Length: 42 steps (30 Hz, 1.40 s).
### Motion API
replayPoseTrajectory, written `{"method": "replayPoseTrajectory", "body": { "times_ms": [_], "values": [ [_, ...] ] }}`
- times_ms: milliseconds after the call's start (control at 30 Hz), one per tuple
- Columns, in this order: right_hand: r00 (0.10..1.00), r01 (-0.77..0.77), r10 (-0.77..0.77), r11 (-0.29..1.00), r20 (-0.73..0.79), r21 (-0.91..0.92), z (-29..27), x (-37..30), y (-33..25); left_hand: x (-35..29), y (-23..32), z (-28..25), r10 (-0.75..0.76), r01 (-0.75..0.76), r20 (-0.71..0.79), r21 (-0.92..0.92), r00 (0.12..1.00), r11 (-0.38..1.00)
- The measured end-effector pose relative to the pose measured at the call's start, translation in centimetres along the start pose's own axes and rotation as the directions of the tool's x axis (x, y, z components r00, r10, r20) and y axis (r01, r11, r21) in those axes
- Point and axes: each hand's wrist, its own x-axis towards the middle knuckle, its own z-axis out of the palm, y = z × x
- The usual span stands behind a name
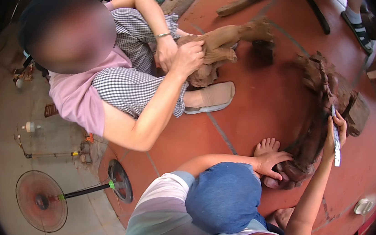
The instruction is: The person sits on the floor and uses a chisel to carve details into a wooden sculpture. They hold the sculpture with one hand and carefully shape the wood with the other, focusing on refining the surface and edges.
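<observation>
Left hand (271, 162) low right of centre, splayed on dark gnarled wood (308, 153) curving up the frame's right side, grip hard to judge, right hand (330, 135) clamped on a slim silvery tool (337, 152), beyond, upper centre, a co-worker's hand (188, 58) on paler wood (221, 43)

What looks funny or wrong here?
Nothing looks spilled. The bare foot beside the left hand and dark wood stands out a little, because the person in pink has a covered foot.
</observation>
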Motion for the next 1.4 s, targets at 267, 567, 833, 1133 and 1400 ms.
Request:
{"method": "replayPoseTrajectory", "body": {
  "times_ms": [267,567,833,1133,1400],
  "values": [
    [0.991,0.128,-0.136,0.971,-0.021,-0.204,1.8,1.9,-2.0,0.2,-1.8,3.1,0.051,-0.018,0.093,-0.326,0.994,0.945],
    [0.985,0.124,-0.141,0.980,-0.104,-0.155,1.2,1.0,-2.0,1.1,-0.2,2.3,0.039,-0.032,0.079,-0.087,0.996,0.996],
    [0.987,0.086,-0.104,0.986,-0.121,-0.140,2.0,1.4,-2.1,0.9,-0.4,2.1,0.066,-0.065,0.034,-0.047,0.997,0.997],
    [0.987,0.083,-0.095,0.992,-0.130,-0.098,2.1,2.3,-2.2,1.2,-0.6,2.9,0.040,-0.044,-0.035,-0.120,0.999,0.992],
    [0.979,0.138,-0.161,0.975,-0.125,-0.175,1.8,1.9,-2.4,1.4,0.0,1.7,0.063,-0.063,0.004,0.109,0.998,0.992]
  ]
}}
